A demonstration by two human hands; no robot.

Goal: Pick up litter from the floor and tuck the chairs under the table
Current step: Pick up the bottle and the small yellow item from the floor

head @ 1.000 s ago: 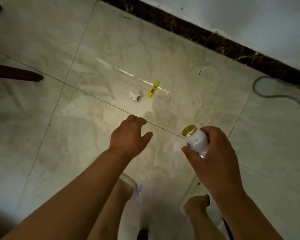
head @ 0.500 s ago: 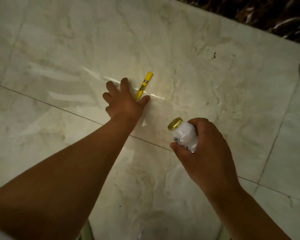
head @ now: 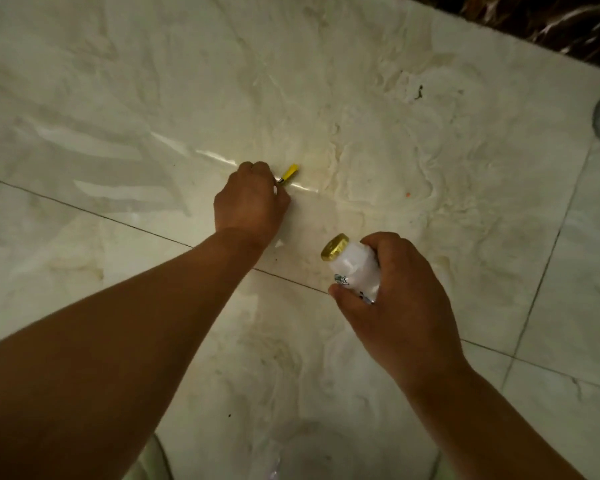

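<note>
The litter pickup is judged partly done: a white bottle (head: 355, 271) with its gold cap (head: 334, 247) on, contents unseen, is gripped in the right hand (head: 392, 299). The left hand (head: 252, 202) fingers are curled around a yellow wrapper (head: 289, 173) at the floor (head: 118, 81). No chairs are visible.
</note>
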